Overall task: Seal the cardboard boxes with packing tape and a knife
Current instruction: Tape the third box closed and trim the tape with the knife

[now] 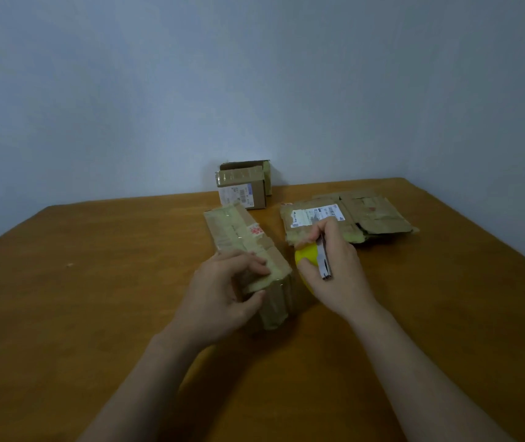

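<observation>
A long, narrow cardboard box (238, 237) lies on the wooden table (95, 282), wrapped in shiny tape. My left hand (222, 291) grips its near end, fingers on top and thumb on the front face. Just right of that end, my right hand (331, 272) holds a yellow tape roll (305, 258) together with a grey utility knife (324, 260), whose body lies across my fingers. A flattened cardboard box (366, 218) with a white label lies behind my right hand. A small upright box (244, 186) stands by the wall.
The blue-grey wall (254, 90) rises right behind the table's far edge. The table's right edge runs diagonally at far right. Bare wood spreads across the left half and in front of my forearms.
</observation>
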